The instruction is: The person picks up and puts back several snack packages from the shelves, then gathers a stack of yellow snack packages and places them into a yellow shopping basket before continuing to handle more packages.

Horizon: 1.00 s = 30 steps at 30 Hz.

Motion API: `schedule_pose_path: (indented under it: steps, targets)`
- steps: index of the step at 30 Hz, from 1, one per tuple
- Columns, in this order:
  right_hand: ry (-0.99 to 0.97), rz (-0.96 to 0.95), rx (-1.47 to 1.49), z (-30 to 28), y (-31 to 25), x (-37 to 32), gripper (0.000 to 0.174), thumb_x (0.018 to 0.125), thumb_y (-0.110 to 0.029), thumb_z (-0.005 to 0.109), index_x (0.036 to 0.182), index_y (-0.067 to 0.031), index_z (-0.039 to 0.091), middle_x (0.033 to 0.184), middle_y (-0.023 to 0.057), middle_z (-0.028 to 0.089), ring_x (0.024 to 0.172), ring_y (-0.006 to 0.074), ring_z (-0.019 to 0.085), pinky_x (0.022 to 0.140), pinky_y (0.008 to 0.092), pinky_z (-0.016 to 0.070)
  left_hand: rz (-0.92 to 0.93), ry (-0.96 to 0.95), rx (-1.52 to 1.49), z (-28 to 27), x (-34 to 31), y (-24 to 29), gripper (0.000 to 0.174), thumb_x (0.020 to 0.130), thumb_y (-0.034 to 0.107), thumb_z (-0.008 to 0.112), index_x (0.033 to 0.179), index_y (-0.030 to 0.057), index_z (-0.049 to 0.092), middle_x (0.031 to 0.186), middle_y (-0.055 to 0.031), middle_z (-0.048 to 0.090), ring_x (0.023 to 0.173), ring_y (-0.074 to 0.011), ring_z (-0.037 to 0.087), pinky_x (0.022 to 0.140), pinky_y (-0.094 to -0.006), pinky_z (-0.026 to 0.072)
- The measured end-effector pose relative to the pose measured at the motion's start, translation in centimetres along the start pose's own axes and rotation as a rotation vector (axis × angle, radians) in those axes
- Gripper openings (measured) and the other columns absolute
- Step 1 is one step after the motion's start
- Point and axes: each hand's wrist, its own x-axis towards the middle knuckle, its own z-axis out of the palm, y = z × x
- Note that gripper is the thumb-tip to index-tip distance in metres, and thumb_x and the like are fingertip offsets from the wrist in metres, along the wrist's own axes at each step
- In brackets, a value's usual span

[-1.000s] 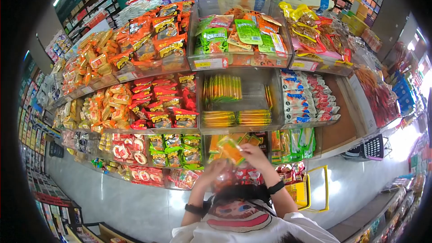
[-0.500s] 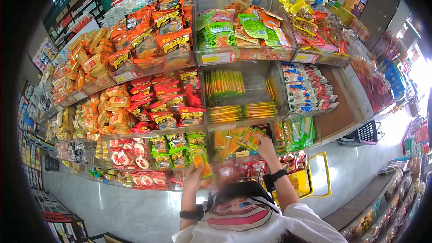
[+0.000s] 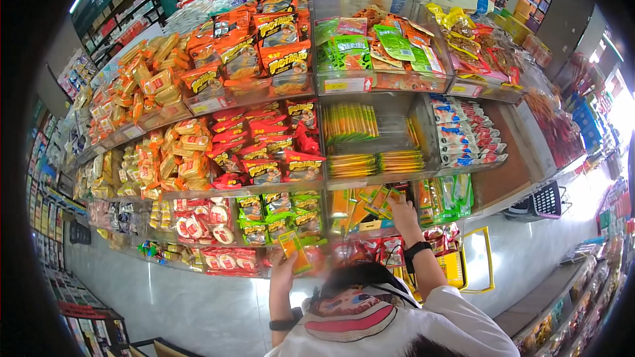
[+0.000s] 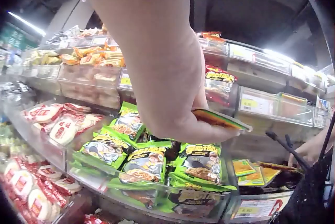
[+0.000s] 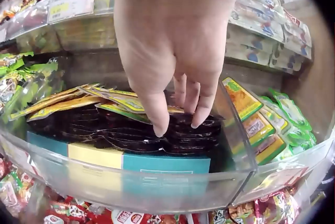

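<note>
My left hand (image 3: 283,270) pinches a flat orange packet (image 3: 295,252) with green and yellow edges, in front of the green snack bags (image 3: 268,221). In the left wrist view the packet (image 4: 222,120) appears edge-on between thumb and fingers. My right hand (image 3: 403,215) reaches down into the lower middle bin. There, in the right wrist view, its thumb and fingers are spread apart, fingertips right at a row of black packets (image 5: 131,132). Similar flat orange-green packets (image 5: 68,102) lie loosely on top of them, just left of the thumb.
A clear bin wall (image 5: 238,129) stands right of the right hand, with more packets beyond it. On the shelf above, a bin holds rows of yellow-green packets (image 3: 350,123). A yellow basket (image 3: 453,270) stands at lower right.
My hands were together at one packet; they have since moved apart, the left going left with a packet, the right into the bin. In the last half second the head view has shifted slightly.
</note>
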Motion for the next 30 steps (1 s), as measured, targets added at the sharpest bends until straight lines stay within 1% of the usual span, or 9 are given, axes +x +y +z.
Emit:
schedule_pose_path:
  steps: [2, 5, 8, 11, 14, 17, 23, 27, 30]
  targets:
    - [0.106, -0.105, -0.045, 0.5, 0.5, -0.3, 0.045, 0.079, -0.003, 0.049, 0.122, -0.0161, 0.05, 0.136, 0.0127, 0.039, 0.099, 0.0368, 0.053, 0.082, 0.046, 0.0474, -0.009, -0.001, -0.017, -0.7, 0.2, -0.4, 0.027, 0.088, 0.01, 0.058, 0.114, 0.0022, 0.053, 0.098, -0.0081, 0.061, 0.084, -0.0173, 0.062, 0.067, -0.0311, 0.0529]
    - [0.134, -0.197, -0.211, 2.4, 1.3, -0.1, 0.045, 0.079, -0.003, 0.049, 0.124, -0.0122, 0.047, 0.135, 0.0099, 0.041, 0.098, 0.0364, 0.055, 0.083, 0.0458, 0.0459, -0.044, -0.025, -0.028, -1.2, 0.4, -0.4, 0.028, 0.088, 0.009, 0.057, 0.115, 0.0016, 0.053, 0.1, -0.0085, 0.061, 0.085, -0.0179, 0.062, 0.07, -0.0312, 0.0528]
    - [0.07, -0.175, -0.086, 2.2, 1.3, -0.5, 0.048, 0.079, -0.002, 0.049, 0.126, -0.0088, 0.042, 0.13, 0.0151, 0.045, 0.099, 0.0368, 0.055, 0.085, 0.0452, 0.0452, -0.03, -0.065, -0.005, -0.9, 0.3, 0.7, 0.029, 0.088, 0.007, 0.057, 0.116, 0.0009, 0.052, 0.102, -0.0083, 0.061, 0.087, -0.0182, 0.062, 0.072, -0.0312, 0.0524]
    - [0.043, -0.21, -0.197, 1.3, 1.0, -1.0, 0.052, 0.076, -0.005, 0.058, 0.125, -0.0131, 0.044, 0.114, 0.017, 0.051, 0.095, 0.0334, 0.059, 0.08, 0.0434, 0.0474, 0.019, -0.101, -0.016, -1.0, 0.3, 1.4, 0.03, 0.088, 0.005, 0.057, 0.117, 0.0007, 0.052, 0.103, -0.0078, 0.061, 0.088, -0.0177, 0.061, 0.074, -0.0301, 0.0517]
    - [0.086, -0.214, -0.256, 1.0, 0.4, -1.4, 0.053, 0.075, -0.005, 0.058, 0.125, -0.0172, 0.044, 0.105, 0.0181, 0.053, 0.096, 0.0334, 0.059, 0.08, 0.0429, 0.0477, 0.012, -0.075, -0.028, -2.2, 1.2, 0.9, 0.03, 0.087, 0.004, 0.056, 0.117, 0.0007, 0.052, 0.103, -0.0074, 0.06, 0.09, -0.0169, 0.06, 0.075, -0.0292, 0.0508]
    - [-0.022, -0.236, -0.146, -0.5, -0.2, -1.6, 0.055, 0.079, -0.001, 0.05, 0.13, -0.0202, 0.04, 0.106, 0.0239, 0.054, 0.094, 0.036, 0.06, 0.081, 0.0442, 0.0477, 0.006, -0.084, -0.026, -3.8, 1.7, 0.3, 0.029, 0.087, 0.004, 0.056, 0.116, 0.0006, 0.053, 0.104, -0.0072, 0.06, 0.091, -0.0165, 0.059, 0.077, -0.0291, 0.0501]
    - [0.026, -0.31, -0.255, -0.9, -0.5, -1.7, 0.052, 0.08, -0.001, 0.05, 0.128, -0.0183, 0.041, 0.1, 0.0186, 0.057, 0.091, 0.0349, 0.061, 0.078, 0.0419, 0.0495, -0.079, -0.143, -0.076, -4.0, 0.4, 2.1, 0.028, 0.088, 0.004, 0.055, 0.116, 0.0009, 0.053, 0.105, -0.0076, 0.059, 0.094, -0.0175, 0.059, 0.08, -0.0313, 0.0496]
    - [-0.108, -0.282, -0.166, -1.8, -1.0, -1.3, 0.049, 0.082, -0.005, 0.051, 0.128, -0.0188, 0.041, 0.102, 0.0128, 0.058, 0.093, 0.0298, 0.062, 0.076, 0.0419, 0.0505, -0.054, -0.149, -0.046, -4.3, 0.2, 1.9, 0.029, 0.089, 0.004, 0.054, 0.117, 0.0012, 0.053, 0.106, -0.0082, 0.059, 0.095, -0.0186, 0.06, 0.08, -0.0331, 0.0504]
    - [-0.075, -0.316, -0.092, -2.4, -1.5, -1.4, 0.049, 0.082, -0.003, 0.05, 0.127, -0.0191, 0.042, 0.104, 0.0154, 0.057, 0.094, 0.0318, 0.061, 0.076, 0.0419, 0.0502, -0.074, -0.147, -0.027, -4.5, 0.4, 1.6, 0.028, 0.089, 0.004, 0.053, 0.117, 0.0008, 0.053, 0.106, -0.0087, 0.06, 0.094, -0.0189, 0.06, 0.08, -0.0334, 0.051]
